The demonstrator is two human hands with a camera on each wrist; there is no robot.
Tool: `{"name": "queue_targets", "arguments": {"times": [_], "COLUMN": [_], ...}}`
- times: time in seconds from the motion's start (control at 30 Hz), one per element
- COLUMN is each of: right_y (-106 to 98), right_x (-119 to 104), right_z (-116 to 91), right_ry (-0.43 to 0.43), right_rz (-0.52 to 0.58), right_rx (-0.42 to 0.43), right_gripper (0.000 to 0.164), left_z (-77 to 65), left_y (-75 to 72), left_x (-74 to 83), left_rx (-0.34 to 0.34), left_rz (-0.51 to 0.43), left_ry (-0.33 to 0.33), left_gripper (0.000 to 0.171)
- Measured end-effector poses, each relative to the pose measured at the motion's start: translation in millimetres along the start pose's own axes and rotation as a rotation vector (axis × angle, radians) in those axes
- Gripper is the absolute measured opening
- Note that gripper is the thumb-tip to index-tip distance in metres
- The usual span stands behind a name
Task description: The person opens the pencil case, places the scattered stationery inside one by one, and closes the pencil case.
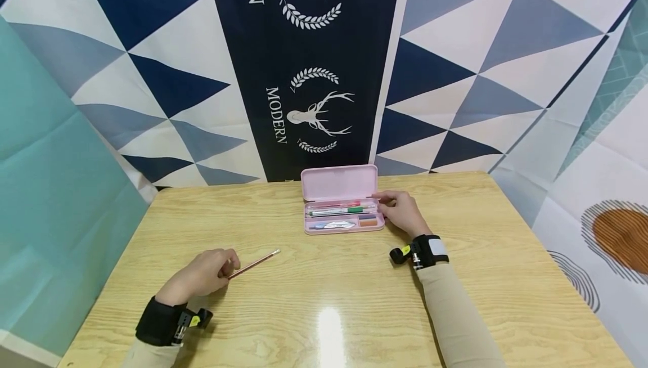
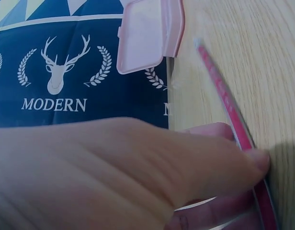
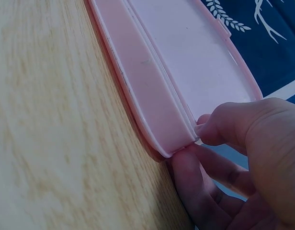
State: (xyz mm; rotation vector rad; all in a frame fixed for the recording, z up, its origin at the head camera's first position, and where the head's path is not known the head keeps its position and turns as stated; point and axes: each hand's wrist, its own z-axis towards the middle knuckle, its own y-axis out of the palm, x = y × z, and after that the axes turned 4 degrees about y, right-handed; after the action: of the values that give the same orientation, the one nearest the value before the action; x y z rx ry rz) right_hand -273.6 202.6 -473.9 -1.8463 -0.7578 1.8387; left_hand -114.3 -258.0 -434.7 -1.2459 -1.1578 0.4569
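My left hand (image 1: 205, 272) pinches a red pencil (image 1: 260, 260) between thumb and fingers, over the left part of the table. Its pale tipped end points away toward the back right; in the left wrist view the thumb lies across the pencil (image 2: 224, 96). At the back stands a pink pencil case (image 1: 340, 183), lid raised. My right hand (image 1: 404, 210) grips the right end of the case, thumb at the rim near the hinge and fingers against the end wall in the right wrist view. Inside lie a green-and-white marker (image 1: 336, 211) and a clear-and-blue tool (image 1: 332, 225).
The case also holds a red pen (image 1: 349, 204) and a small orange-brown block (image 1: 368, 223). The wooden table (image 1: 283, 306) ends at a patterned cloth backdrop (image 1: 324, 75) just behind the case. A teal cloth (image 1: 55, 188) hangs along the left side.
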Motion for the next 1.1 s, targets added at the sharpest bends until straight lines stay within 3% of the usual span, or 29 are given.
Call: {"name": "queue_targets", "arguments": {"times": [0.17, 0.57, 1.1], "right_y": [-0.2, 0.3, 1.2], "right_x": [1.0, 1.4, 2.0], "right_z": [-0.8, -0.5, 0.3], "right_ry": [-0.023, -0.021, -0.016], "right_rz": [0.01, 0.0, 0.006], "right_rx": [0.001, -0.001, 0.007], "right_gripper": [0.03, 0.03, 0.029], "left_z": [0.6, 2.3, 2.5], "left_y": [-1.2, -0.5, -1.5], "left_x": [0.1, -0.6, 0.7], "left_rx": [-0.029, -0.06, -0.045], "left_rz": [-0.006, -0.042, -0.011], "left_ry": [0.012, -0.04, 0.004], "left_gripper": [0.028, 0.029, 0.026]}}
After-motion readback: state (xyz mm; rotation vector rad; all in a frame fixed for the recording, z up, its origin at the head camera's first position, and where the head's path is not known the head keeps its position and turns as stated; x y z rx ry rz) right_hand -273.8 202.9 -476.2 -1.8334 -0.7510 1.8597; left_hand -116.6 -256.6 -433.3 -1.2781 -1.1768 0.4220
